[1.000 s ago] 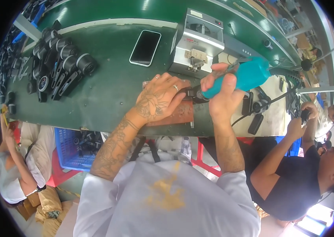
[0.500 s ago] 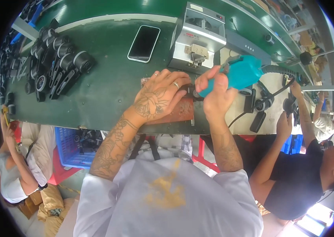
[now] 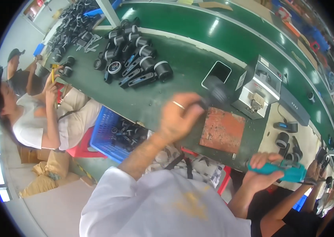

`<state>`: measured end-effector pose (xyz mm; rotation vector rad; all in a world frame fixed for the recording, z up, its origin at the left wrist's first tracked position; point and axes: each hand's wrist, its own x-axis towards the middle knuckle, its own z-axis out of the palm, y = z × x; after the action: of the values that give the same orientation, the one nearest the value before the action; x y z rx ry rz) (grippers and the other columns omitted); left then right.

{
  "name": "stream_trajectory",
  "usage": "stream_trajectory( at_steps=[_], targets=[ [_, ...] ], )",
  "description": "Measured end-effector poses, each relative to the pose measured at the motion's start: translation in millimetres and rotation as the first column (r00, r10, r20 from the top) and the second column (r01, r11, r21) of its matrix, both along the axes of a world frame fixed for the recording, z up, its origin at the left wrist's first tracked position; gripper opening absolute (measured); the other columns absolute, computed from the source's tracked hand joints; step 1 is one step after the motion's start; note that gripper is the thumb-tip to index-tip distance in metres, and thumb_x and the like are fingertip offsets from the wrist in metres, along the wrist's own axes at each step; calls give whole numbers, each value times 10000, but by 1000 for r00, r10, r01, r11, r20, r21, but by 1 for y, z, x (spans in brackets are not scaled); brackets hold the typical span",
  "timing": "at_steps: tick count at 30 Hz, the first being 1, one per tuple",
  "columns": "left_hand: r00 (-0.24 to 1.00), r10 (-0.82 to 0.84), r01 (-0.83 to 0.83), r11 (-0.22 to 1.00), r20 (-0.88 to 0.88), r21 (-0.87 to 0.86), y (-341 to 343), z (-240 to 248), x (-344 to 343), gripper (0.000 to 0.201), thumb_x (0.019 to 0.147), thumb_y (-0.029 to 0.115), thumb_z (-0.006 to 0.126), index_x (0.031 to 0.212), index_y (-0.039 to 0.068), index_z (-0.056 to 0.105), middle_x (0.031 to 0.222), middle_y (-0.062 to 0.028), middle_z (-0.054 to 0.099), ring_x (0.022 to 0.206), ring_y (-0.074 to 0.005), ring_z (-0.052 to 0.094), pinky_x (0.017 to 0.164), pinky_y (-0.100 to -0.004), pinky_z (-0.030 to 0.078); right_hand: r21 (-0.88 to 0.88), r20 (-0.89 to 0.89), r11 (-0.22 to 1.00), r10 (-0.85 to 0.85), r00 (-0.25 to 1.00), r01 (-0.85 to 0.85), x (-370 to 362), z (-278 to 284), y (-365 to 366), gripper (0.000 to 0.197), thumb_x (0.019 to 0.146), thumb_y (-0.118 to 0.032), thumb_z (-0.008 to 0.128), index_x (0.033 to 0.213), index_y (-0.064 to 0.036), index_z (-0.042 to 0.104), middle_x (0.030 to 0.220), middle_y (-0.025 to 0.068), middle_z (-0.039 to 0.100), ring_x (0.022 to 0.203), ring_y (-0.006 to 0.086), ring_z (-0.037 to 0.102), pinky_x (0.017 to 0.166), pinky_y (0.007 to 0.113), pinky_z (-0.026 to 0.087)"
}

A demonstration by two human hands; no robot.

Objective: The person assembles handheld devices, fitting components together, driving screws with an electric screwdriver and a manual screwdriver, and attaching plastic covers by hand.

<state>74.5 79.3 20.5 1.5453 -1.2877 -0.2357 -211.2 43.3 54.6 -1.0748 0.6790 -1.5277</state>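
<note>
My left hand (image 3: pixel 178 116), smeared by motion, is closed on a black round-headed part (image 3: pixel 217 91). Its ribbed head points away, above the far edge of a worn red-brown work pad (image 3: pixel 222 130). Low on the right, past the table's front edge, my right hand (image 3: pixel 262 172) wraps around a teal electric screwdriver (image 3: pixel 291 173). The screwdriver's tip points left and its cord runs off to the right. Several similar black round-headed handheld parts (image 3: pixel 147 65) lie heaped on the green table (image 3: pixel 179 83), to the left of my left hand.
Behind the pad are a phone (image 3: pixel 219 73) and a silver box-shaped machine (image 3: pixel 258 89). A blue crate (image 3: pixel 106 134) with black parts stands below the table's front edge. Co-workers sit on both sides; the left one holds a yellow tool (image 3: pixel 53 71). More black parts lie right.
My hands, together over the pad before, are now apart. The left has lifted the black part away; the right has drawn the screwdriver toward the lower right. The view has swung left.
</note>
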Motion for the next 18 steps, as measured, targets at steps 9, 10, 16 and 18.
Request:
stream_trajectory(
  at_steps=[9,10,16,18],
  targets=[
    [744,607,-619,783,278,-54,2,-11,307,478,1021,296,635,1373,-21,576,1291,-184,651,1203,-267,608,1037,-379,467,165,-186,981,-67,980,99,-19,-3,33,759,832,-690,731,1056,21,587,718,93,629,633,193,619,573,322,493],
    [818,502,-540,839,-281,-74,-21,12,266,410,1030,227,631,1356,-18,586,1250,-145,676,1163,-209,626,1019,-342,480,156,-214,986,-21,977,56,-22,-9,30,712,858,-645,740,1059,23,600,743,87,639,678,185,635,608,314,494],
    [979,-182,179,983,94,39,-89,82,-41,247,967,214,709,1168,73,689,1150,-117,714,1024,-217,693,883,-342,542,101,-161,993,72,984,-56,-32,-11,42,583,904,-443,776,1134,58,583,910,96,628,708,188,638,626,336,498],
    [840,-483,492,870,248,26,-113,62,-125,323,932,254,740,1188,69,672,1179,-134,677,1100,-287,653,971,-387,507,113,-122,993,55,991,-42,-35,-10,47,622,885,-479,789,1131,57,591,874,84,623,710,175,634,626,325,491]
  ],
)
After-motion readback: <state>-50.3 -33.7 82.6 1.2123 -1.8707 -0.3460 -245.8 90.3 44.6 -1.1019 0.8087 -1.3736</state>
